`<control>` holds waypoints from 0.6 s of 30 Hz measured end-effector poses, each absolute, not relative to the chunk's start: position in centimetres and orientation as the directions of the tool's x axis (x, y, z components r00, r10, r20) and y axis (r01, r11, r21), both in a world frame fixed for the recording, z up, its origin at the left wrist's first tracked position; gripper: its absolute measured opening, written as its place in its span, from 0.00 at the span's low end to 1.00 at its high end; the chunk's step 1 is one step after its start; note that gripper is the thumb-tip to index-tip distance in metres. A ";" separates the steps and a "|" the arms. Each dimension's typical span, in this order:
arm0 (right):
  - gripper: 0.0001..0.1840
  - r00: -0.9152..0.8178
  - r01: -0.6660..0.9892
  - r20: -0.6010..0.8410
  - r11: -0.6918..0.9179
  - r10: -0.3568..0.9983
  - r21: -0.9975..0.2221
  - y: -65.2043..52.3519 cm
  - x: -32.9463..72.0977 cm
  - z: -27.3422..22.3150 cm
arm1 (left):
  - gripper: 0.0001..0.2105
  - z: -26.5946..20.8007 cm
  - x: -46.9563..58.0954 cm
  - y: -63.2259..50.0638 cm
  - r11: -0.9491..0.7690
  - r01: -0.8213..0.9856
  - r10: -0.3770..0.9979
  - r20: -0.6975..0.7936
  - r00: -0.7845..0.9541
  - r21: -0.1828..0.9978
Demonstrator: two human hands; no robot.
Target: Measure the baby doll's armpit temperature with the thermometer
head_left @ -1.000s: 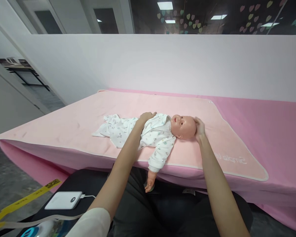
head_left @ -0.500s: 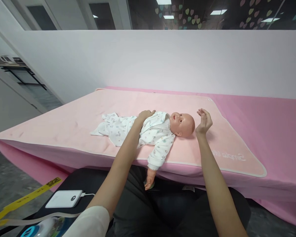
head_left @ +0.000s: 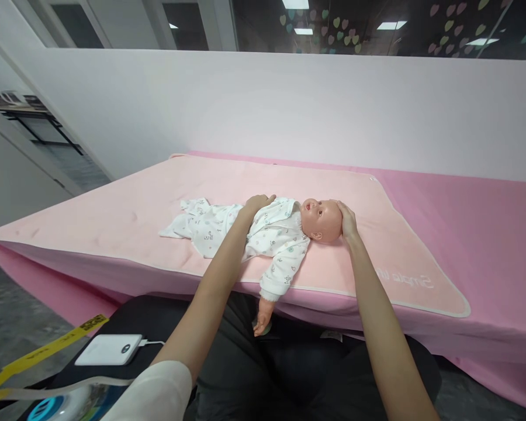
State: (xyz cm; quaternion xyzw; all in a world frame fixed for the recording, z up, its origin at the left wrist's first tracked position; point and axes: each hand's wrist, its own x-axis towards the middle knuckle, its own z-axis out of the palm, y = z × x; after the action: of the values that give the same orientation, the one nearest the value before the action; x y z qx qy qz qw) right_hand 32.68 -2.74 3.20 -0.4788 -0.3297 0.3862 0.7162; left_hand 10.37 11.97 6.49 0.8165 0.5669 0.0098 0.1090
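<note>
A baby doll [head_left: 322, 221] in white printed clothes lies on its back on a pale pink mat [head_left: 135, 234], head to the right. One of its sleeved arms [head_left: 278, 272] hangs over the front edge of the table. Across the doll's belly rests my left hand [head_left: 259, 203], laid flat with the fingers out. My right hand [head_left: 348, 221] cups the crown of the doll's head, palm touching it and fingers not wrapped round. The far side of that hand is partly hidden by the head.
A brighter pink cloth [head_left: 486, 234] covers the table under the mat. Behind it stands a white wall [head_left: 289, 111]. At lower left, a white power bank [head_left: 108, 349] with a cable, a yellow strap [head_left: 48, 351] and a blue-capped bottle [head_left: 48, 408] lie beside my legs.
My right hand has moved left from beside the doll's head and now touches its crown. My left hand stays on the belly. The view has tilted slightly.
</note>
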 end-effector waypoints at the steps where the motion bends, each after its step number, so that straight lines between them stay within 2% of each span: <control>1: 0.16 0.460 -0.279 0.070 0.219 0.885 -0.935 -2.7 32.7 3.1 | 0.31 6.4 10.4 12.2 -0.336 0.923 0.927 -0.109 0.359 0.188; 5: 0.21 0.320 -0.455 -0.077 0.082 0.944 -0.887 -3.0 32.6 3.1 | 0.31 6.2 10.3 12.5 -0.338 0.922 0.927 -0.105 0.361 0.189; 11: 0.24 0.211 -0.571 -0.192 -0.039 0.958 -0.820 -3.4 33.0 2.6 | 0.32 6.0 10.3 12.7 -0.335 0.924 0.928 -0.106 0.357 0.185; 13: 0.22 0.293 -0.603 -0.221 0.001 0.930 -0.797 -3.1 33.9 2.0 | 0.31 5.9 10.3 12.8 -0.335 0.924 0.928 -0.107 0.357 0.183; 16: 0.19 0.549 -0.605 -0.253 0.169 0.797 -0.778 -2.5 35.4 0.9 | 0.31 6.0 10.3 12.8 -0.334 0.925 0.928 -0.108 0.357 0.182; 18: 0.20 0.569 -0.582 -0.222 0.197 0.792 -0.789 -2.3 35.7 0.7 | 0.31 6.0 10.3 12.8 -0.335 0.924 0.927 -0.108 0.358 0.184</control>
State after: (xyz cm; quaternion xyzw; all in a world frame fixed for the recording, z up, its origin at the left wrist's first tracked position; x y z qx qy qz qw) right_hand 35.74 -2.32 0.68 -0.4470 -0.1174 0.4494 0.7645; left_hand 10.31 12.75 5.99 0.8171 0.5664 0.0078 0.1069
